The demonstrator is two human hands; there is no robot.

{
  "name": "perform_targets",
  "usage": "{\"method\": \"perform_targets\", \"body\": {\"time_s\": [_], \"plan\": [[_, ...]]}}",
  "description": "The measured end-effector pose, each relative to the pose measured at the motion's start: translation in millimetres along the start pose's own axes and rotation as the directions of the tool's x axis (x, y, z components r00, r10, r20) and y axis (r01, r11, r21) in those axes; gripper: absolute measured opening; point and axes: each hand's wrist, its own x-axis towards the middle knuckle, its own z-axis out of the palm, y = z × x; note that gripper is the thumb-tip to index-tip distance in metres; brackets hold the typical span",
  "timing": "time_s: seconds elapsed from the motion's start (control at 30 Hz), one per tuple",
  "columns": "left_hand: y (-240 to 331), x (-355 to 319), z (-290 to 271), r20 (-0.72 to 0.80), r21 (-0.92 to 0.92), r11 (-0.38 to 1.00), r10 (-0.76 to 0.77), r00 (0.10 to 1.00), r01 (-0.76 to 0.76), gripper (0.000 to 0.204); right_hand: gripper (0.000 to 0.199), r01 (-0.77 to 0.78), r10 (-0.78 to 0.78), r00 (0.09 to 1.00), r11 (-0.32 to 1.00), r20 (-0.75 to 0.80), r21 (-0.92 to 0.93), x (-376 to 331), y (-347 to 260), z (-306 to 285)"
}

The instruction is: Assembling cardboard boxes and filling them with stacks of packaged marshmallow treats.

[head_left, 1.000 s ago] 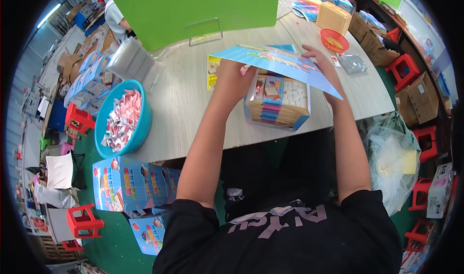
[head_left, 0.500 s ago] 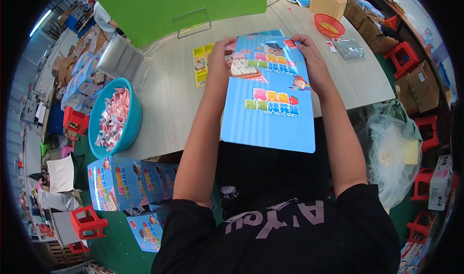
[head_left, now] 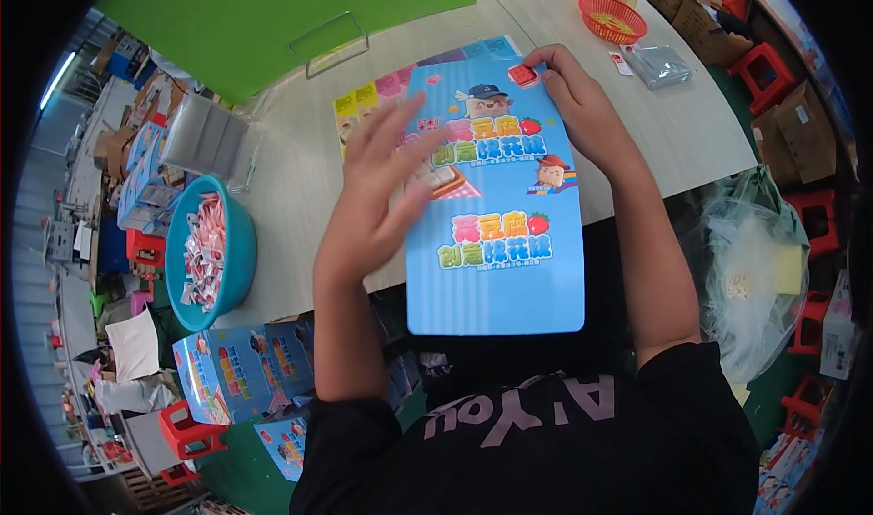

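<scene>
Pressing flat, the open left hand [head_left: 377, 201] is lying on a blue printed cardboard sheet [head_left: 496, 242] overhanging the pale table [head_left: 291, 197]; right hand [head_left: 582, 106] is pinching its far edge.

Card sheet [head_left: 496, 242]: lay flat at table [head_left: 300, 188] front edge, overhanging toward the person. Left hand [head_left: 377, 201]: rested on sheet's left side. Right hand [head_left: 582, 106]: at sheet's far right corner. Printed sheet [head_left: 364, 106]: under the card sheet, showing behind and left of it. Bowl [head_left: 238, 251] of sachets [head_left: 205, 251]: on table's left end. Basket [head_left: 612, 17]: far right on table; bag [head_left: 662, 63] just right of it. Board [head_left: 273, 10]: behind, at table's far side. Boxes [head_left: 241, 370]: below table, left. Stools [head_left: 764, 60]: right of table.
</scene>
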Motion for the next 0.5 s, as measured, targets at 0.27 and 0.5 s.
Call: {"method": "perform_targets", "body": {"time_s": [0.27,0.5], "plan": [[18.5,-14.6,0.0,0.215,0.035,0.999,0.033,0.976,-0.042,0.076,0.028,0.016,-0.014,0.999,0.998,0.034,-0.055,-3.7,-10.1,-4.1],[19.0,-22.0,18.1,0.052,0.114,0.993,0.024,0.998,-0.029,0.068,0.054,0.360,-0.338,0.933,0.882,0.123,-0.304,-69.7,-57.3,-34.3]]}}
